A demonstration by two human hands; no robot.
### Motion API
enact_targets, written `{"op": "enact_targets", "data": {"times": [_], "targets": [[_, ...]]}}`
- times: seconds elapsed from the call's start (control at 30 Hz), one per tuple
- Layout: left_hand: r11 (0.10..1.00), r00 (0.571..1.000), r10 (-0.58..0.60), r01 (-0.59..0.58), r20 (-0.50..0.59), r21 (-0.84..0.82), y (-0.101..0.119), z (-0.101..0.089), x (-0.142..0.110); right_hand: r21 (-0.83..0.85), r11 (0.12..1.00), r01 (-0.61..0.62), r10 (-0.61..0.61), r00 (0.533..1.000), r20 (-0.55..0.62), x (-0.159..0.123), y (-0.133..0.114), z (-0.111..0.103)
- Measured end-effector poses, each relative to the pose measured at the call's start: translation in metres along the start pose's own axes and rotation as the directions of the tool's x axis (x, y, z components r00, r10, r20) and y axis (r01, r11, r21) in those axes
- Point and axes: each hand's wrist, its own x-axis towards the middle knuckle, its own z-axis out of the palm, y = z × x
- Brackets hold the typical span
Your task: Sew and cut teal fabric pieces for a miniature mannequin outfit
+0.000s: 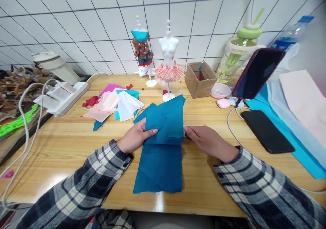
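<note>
A teal-blue sheet of thin paper (163, 164) lies in front of me, its upper part folded up and raised off the table. My left hand (137, 134) pinches the sheet at its left side, thumb on top and the fingers behind it. At the right edge of the paper, my right hand (203, 139) is closed around small scissors (186, 137). Only a bit of dark metal shows; the handles are hidden in the fingers. The blade meets the paper where a short slit runs inward.
Behind the paper stand a mini dress form (168, 47) in a pink skirt and another dressed form (142, 51). A cardboard box (201, 81), phone on a stand (258, 73), flat phone (268, 131) and bottle (236, 54) are right; paper scraps (109, 101) and a power strip (66, 98) left.
</note>
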Motion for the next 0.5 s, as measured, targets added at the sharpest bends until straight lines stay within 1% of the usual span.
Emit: {"op": "enact_targets", "data": {"times": [0.23,0.37,0.5], "targets": [[1.000,1.000,0.000,0.000,0.002,-0.014,-0.0003,-0.0002,0.0001,-0.057,0.998,-0.015,0.015,1.000,0.005,-0.0006,-0.0027,0.0008],[1.000,1.000,0.006,-0.006,-0.012,0.013,0.0006,0.0005,-0.0001,-0.054,0.998,-0.034,0.034,0.999,0.012,-0.0004,-0.0022,0.0012],[0.999,0.999,0.030,-0.030,-0.011,0.033,0.0031,0.0025,-0.0014,-0.069,0.995,-0.069,0.069,0.998,-0.007,-0.0006,-0.0019,0.0019]]}}
